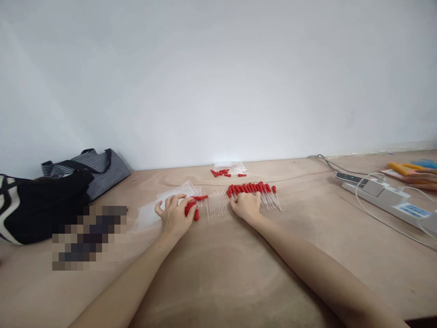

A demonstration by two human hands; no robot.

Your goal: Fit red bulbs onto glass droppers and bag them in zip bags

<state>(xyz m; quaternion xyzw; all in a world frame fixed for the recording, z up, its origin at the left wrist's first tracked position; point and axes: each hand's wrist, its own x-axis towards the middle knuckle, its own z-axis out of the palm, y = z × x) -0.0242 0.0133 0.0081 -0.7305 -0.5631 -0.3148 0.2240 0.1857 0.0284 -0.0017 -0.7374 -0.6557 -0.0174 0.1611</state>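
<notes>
My left hand (pixel 175 213) is spread, its fingertips at a small pile of red rubber bulbs (pixel 190 208) beside flat clear plastic bags (pixel 146 215). My right hand (pixel 246 205) has its fingers curled over a row of clear droppers with red bulbs (pixel 252 187); what lies inside its fingers is hidden. Between the hands lies a row of clear tubes without bulbs (pixel 217 205). The bulbed droppers stretch to the right of my right hand, their red ends toward the wall.
More red bulbs (pixel 220 173) lie by a clear bag (pixel 232 166) near the wall. Black and striped bags (pixel 102 171) stand at the left, with a blurred patch in front. A power strip (pixel 392 200) with cables and orange items (pixel 406 170) lie at the right.
</notes>
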